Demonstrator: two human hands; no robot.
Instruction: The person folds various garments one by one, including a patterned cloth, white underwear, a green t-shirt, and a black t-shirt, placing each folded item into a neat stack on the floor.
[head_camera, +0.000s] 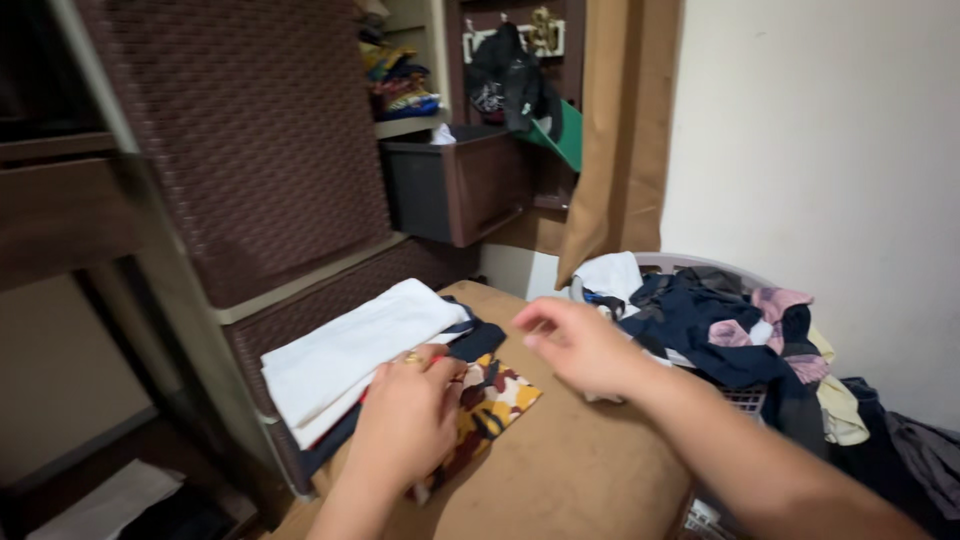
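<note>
Two bare forearms enter from the bottom edge, with no sleeve, watch or bracelet showing on either. The left hand (405, 420) wears a gold-coloured ring (412, 358) on one finger, up near the knuckle end farthest from the wrist. The right hand (580, 345) shows no ring or other jewellery; its fingers (535, 318) are blurred, and the fingernails appear short and unpainted.

The left hand (408, 420) is laid palm down with its fingers pointing forward and a ring seen on one finger, while the right hand (580, 345) is held raised, fingers loosely curled and empty, forearm stretched in from the lower right.
</note>
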